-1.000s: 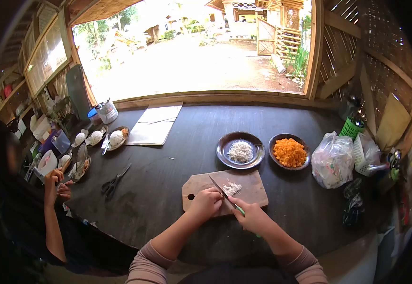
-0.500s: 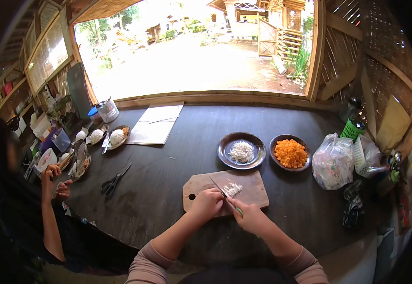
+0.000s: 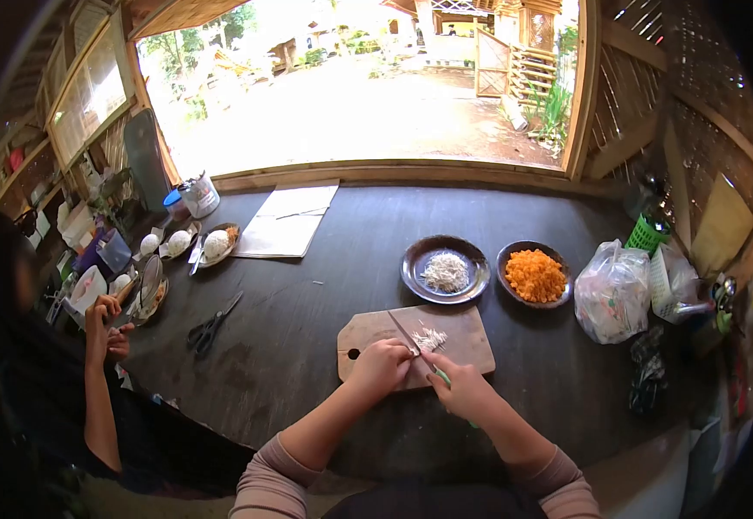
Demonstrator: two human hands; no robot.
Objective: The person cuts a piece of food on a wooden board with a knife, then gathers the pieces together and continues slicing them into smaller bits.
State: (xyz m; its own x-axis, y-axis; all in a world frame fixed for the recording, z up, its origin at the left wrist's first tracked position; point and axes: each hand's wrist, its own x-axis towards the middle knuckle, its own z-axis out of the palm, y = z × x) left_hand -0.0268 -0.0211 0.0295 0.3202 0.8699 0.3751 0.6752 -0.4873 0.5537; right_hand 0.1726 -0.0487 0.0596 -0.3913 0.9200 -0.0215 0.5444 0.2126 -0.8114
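My right hand (image 3: 461, 391) is closed around the green handle of a knife (image 3: 403, 331), whose blade slants up and left across a wooden cutting board (image 3: 363, 333). My left hand (image 3: 380, 367) lies curled on the board against the blade, its fingers pressed together. A small pale piece shows at those fingertips, mostly hidden. Thin white shreds (image 3: 431, 338) are piled right of the blade. Behind the board stands a dark plate (image 3: 446, 299) holding more white shreds (image 3: 446, 272). Beside it is a dark bowl (image 3: 504, 288) of crumbly orange food (image 3: 536, 275).
Black scissors (image 3: 210, 330) lie to the left on the dark table (image 3: 290, 311). A stuffed plastic bag (image 3: 612, 294) and a green basket (image 3: 647, 233) stand right. Paper sheets (image 3: 281, 223) and plates with white mounds (image 3: 216, 245) are at back left. Another person's hands (image 3: 110, 330) are at left.
The view has tilted slightly, moving the tabletop up a little. The knife and my right hand sit slightly farther forward on the board. My left hand keeps its place by the blade.
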